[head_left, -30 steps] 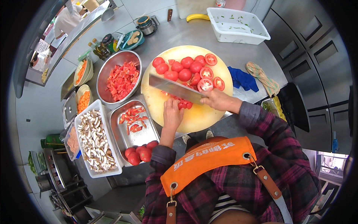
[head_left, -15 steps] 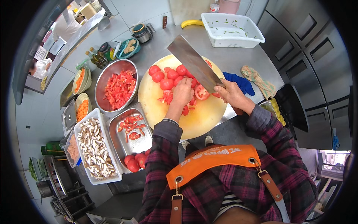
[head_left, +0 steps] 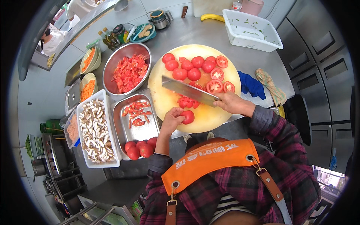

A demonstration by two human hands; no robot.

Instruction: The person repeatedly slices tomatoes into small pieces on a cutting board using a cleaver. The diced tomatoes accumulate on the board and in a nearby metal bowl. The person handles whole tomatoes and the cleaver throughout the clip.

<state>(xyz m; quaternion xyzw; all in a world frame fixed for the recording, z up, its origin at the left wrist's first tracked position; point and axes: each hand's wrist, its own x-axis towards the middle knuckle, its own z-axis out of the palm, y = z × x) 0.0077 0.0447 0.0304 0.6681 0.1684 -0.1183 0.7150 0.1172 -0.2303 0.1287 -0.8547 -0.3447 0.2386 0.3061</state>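
Observation:
My right hand (head_left: 237, 104) is closed round the handle of a cleaver (head_left: 187, 90), its broad blade slanting over the round yellow cutting board (head_left: 159, 93). Under and beside the blade lie cut tomato pieces (head_left: 187, 102). With its fingertips my left hand (head_left: 171, 119) grips a tomato half (head_left: 188, 117) near the board's front edge. Several tomato halves (head_left: 197, 61) rest on the far part of the board, most with the skin up. A few on the right, such as one half (head_left: 214, 86), show their cut faces.
Left of the board stand a steel bowl (head_left: 106, 75) of chopped tomato, a steel tray (head_left: 153, 125) with tomato wedges and whole tomatoes, and a white tub (head_left: 117, 153) of sliced mushrooms. Farther back are a banana (head_left: 212, 17) and a white bin (head_left: 258, 43). Cloths (head_left: 252, 85) lie at right.
My left hand has moved from the tomatoes mid-board toward me and now holds a tomato half. The cleaver has come down lower and flatter over the cut pieces. The view has shifted slightly.

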